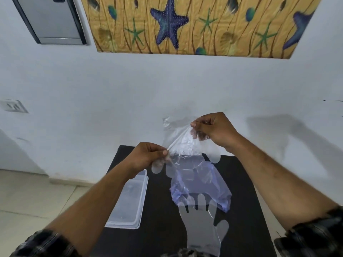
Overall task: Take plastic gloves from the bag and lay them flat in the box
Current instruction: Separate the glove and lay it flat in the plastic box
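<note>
I hold a clear plastic glove (182,143) up in the air over the black table (241,191). My left hand (148,154) pinches its lower left edge and my right hand (213,130) pinches its upper right edge, stretching it between them; its fingers hang down. Below it a crumpled bluish plastic bag (200,184) lies on the table. Another clear glove (202,225) lies flat near the front edge, fingers pointing at the bag. A clear plastic box (130,203) sits at the table's left side, partly behind my left forearm.
The small black table stands against a white wall (92,108). Light floor tiles (27,197) lie to the left. A starfish picture (185,25) hangs high on the wall.
</note>
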